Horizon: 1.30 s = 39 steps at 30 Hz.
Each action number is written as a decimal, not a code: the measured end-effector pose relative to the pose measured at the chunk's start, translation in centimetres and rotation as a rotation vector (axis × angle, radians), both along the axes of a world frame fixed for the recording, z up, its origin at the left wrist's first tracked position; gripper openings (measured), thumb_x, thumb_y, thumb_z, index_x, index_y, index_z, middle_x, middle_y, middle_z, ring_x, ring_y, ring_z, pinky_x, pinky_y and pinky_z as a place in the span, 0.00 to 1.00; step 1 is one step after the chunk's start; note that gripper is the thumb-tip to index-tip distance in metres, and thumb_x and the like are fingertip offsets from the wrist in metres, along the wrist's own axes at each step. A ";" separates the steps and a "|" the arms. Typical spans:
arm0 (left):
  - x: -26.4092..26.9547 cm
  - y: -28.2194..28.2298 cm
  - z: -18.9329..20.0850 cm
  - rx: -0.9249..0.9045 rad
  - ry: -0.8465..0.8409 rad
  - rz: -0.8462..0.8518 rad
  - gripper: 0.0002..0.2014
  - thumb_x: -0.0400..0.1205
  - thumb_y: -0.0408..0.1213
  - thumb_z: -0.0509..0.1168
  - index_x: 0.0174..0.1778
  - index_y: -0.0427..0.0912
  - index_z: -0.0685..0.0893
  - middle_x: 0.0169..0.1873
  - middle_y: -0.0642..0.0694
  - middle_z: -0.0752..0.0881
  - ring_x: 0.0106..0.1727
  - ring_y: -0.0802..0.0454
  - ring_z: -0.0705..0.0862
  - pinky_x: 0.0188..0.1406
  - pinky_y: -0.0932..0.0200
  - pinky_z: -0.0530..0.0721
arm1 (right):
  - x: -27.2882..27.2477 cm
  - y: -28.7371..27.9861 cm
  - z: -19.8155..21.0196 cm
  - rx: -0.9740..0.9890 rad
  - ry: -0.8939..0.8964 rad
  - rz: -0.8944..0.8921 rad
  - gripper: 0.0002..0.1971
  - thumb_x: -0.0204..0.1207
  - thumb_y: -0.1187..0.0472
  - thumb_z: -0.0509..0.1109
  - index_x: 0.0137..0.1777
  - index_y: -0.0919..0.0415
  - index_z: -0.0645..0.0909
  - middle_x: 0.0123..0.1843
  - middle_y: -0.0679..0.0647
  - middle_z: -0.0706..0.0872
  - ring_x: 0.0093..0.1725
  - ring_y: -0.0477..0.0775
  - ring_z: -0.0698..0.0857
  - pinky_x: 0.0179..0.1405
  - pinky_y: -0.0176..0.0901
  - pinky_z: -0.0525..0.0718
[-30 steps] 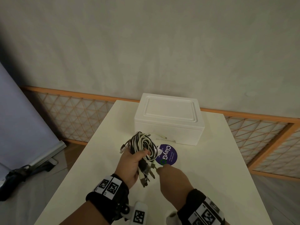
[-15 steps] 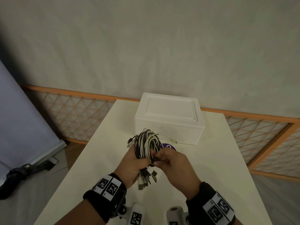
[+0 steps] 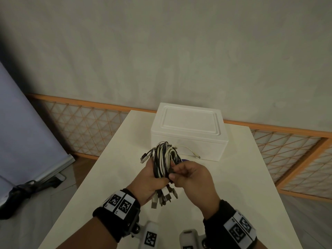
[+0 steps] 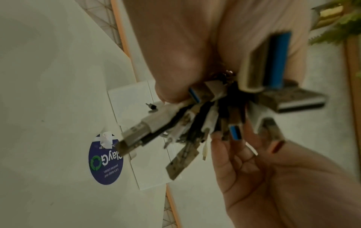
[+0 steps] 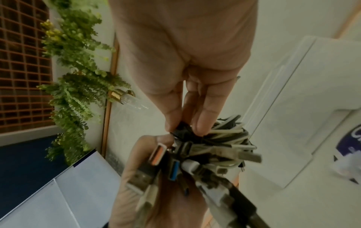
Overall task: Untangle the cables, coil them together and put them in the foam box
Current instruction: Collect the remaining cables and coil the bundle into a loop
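Note:
A coiled bundle of black and white cables [image 3: 164, 159] is held above the white table [image 3: 242, 177], in front of the closed white foam box [image 3: 188, 133]. My left hand [image 3: 152, 178] grips the bundle round its middle, and several USB plugs [image 3: 163, 196] hang below the fist. My right hand [image 3: 188, 175] pinches a black cable end [image 3: 171, 170] against the bundle's right side. In the left wrist view the plugs [image 4: 195, 123] fan out under the fist. In the right wrist view thumb and fingers [image 5: 203, 123] pinch the black cable on the coil [image 5: 224, 138]. One thin white cable end [image 3: 192, 152] sticks out toward the box.
A round purple sticker [image 4: 105, 160] lies on the table under the hands, mostly hidden in the head view. An orange lattice fence [image 3: 80, 130] runs behind the table. A grey board [image 3: 23, 133] leans at the left. Green plants [image 5: 78, 80] hang on a wall.
My right hand rose from the table by the sticker to the bundle and now pinches a black cable end. My left hand lifted the bundle slightly toward the box.

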<state>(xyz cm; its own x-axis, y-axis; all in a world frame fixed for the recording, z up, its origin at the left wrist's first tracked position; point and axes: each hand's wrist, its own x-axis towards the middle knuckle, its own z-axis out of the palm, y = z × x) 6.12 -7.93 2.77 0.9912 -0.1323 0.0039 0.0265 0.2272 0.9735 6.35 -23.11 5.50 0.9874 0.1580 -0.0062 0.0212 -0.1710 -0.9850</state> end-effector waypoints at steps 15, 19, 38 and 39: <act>0.1 0.5 -1.7 0.366 0.014 0.145 0.25 0.64 0.31 0.76 0.56 0.49 0.81 0.40 0.42 0.90 0.33 0.41 0.88 0.33 0.39 0.88 | -1.1 -0.7 4.0 -0.559 -0.417 0.274 0.18 0.77 0.62 0.63 0.63 0.47 0.85 0.60 0.42 0.88 0.59 0.38 0.83 0.62 0.31 0.78; -0.4 0.2 -1.0 0.407 -0.006 0.074 0.23 0.62 0.28 0.77 0.53 0.45 0.84 0.44 0.46 0.91 0.46 0.49 0.90 0.50 0.46 0.88 | 0.4 -0.3 4.3 -0.840 -0.602 0.439 0.36 0.66 0.56 0.65 0.79 0.48 0.66 0.82 0.47 0.64 0.83 0.49 0.58 0.81 0.55 0.52; -1.3 0.2 3.9 -0.138 -0.035 -0.172 0.25 0.47 0.26 0.65 0.42 0.33 0.88 0.20 0.44 0.81 0.22 0.51 0.80 0.27 0.61 0.80 | 2.6 -1.2 0.8 0.233 0.053 0.349 0.28 0.50 0.69 0.80 0.54 0.69 0.84 0.49 0.67 0.89 0.48 0.64 0.87 0.55 0.59 0.84; -0.9 0.3 3.7 -0.168 -0.016 -0.173 0.24 0.47 0.27 0.65 0.40 0.36 0.89 0.19 0.44 0.79 0.21 0.49 0.79 0.26 0.61 0.80 | 2.5 -1.0 0.9 0.206 0.040 0.313 0.25 0.51 0.70 0.78 0.52 0.69 0.85 0.48 0.69 0.89 0.47 0.65 0.88 0.54 0.61 0.84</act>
<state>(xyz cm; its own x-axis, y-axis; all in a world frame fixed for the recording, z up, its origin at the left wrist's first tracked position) 5.20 -7.63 6.49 0.9535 -0.2962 0.0557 0.0642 0.3799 0.9228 8.85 -24.10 6.41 0.8908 0.4540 0.0196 0.0021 0.0390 -0.9992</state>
